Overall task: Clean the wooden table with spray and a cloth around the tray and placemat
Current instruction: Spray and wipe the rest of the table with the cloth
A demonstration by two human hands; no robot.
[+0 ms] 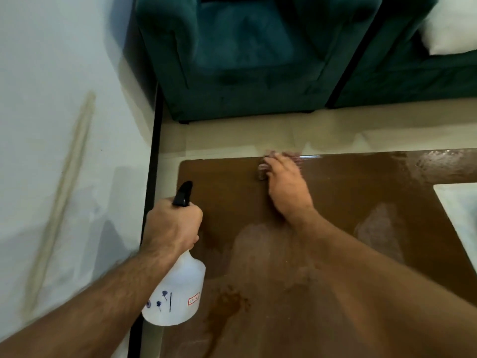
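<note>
The two bare forearms are reaching in from the bottom edge, nearest the camera. The left hand (172,226) is holding a white spray bottle (178,288) by its neck, fingers (194,239) clenched around it just under the black nozzle (183,193), which is pointing away from the person; the bottle is hanging over the left edge of the wooden surface (232,192). The bottle is carrying a small red-bordered label and some dark blue marks beside a black vertical line, all too small to read. The right hand (285,187) is lying palm down on a pinkish cloth (264,169), fingers spread and pressing it against the surface near the far edge, the hand blurring slightly. The glossy brown top is showing pale reflections and a darker blotch near the bottle. At the right edge a white rectangular corner (462,202), whether tray or placemat cannot be told, is sitting on the surface well apart from the cloth. Beyond the far edge, pale floor (232,135) is separating the surface from a dark green velvet armchair (245,60) and a second green seat (413,73) bearing a white cushion (451,27). A white wall (64,99) is running along the left.
</note>
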